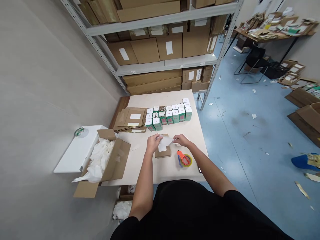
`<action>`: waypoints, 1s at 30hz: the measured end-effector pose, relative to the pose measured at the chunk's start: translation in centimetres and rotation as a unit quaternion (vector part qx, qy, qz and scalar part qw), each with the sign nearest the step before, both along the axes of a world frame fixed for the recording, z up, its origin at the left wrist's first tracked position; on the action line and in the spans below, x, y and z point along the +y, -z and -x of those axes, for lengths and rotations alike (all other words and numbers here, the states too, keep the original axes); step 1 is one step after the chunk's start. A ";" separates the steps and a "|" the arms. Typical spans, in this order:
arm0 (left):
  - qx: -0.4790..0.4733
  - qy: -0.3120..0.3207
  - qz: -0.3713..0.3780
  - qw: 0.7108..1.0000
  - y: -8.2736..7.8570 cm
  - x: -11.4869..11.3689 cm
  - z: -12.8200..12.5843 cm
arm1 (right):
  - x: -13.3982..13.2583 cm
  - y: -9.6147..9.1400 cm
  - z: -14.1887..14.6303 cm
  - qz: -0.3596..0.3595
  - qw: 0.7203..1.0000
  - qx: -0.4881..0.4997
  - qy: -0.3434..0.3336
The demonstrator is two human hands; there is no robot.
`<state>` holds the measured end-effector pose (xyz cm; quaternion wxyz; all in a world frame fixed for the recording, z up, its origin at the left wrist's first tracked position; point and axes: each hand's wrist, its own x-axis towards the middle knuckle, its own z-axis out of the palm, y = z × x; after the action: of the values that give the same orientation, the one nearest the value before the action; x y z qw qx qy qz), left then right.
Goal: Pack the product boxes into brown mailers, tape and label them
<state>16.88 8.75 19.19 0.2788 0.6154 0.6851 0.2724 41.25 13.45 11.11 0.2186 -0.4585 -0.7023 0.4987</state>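
My left hand and my right hand both pinch a small white sheet and hold it between them just above the table. Under the sheet lies a small flat brown cardboard box with a white label. A tape dispenser with an orange handle and a yellow roll rests on the table right of that box, near my right forearm.
Rows of small green-and-white boxes stand at the table's far side, beside a stack of flattened cartons. An open carton of white wrapping overhangs the left edge. A white board bears a green tape roll. Metal shelving stands behind.
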 end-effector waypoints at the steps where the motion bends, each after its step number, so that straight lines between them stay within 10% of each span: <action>1: -0.009 -0.011 -0.008 1.000 0.0 -0.1 0.2 | 0.0 0.0 -0.4 -0.002 1.000 0.010 0.005; 9: -0.074 -0.112 -0.102 0.986 -0.8 0.4 3.5 | 0.3 1.1 -5.2 0.021 0.989 0.047 0.140; 16: -0.243 -0.224 -0.044 0.943 2.7 -0.7 0.3 | -1.5 1.3 -4.6 0.034 0.987 0.008 0.154; 22: -0.393 -0.189 0.093 0.895 4.5 -1.9 -3.5 | -4.1 -0.7 -2.6 -0.011 0.975 0.047 0.218; 30: -0.382 -0.134 0.082 0.911 4.1 -1.9 -5.8 | -6.7 -3.1 -0.1 0.071 0.958 0.194 0.199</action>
<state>22.72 6.82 15.05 0.5296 0.3415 0.6220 0.4648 41.40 6.77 14.22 0.4123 -0.4974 -0.5040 0.5732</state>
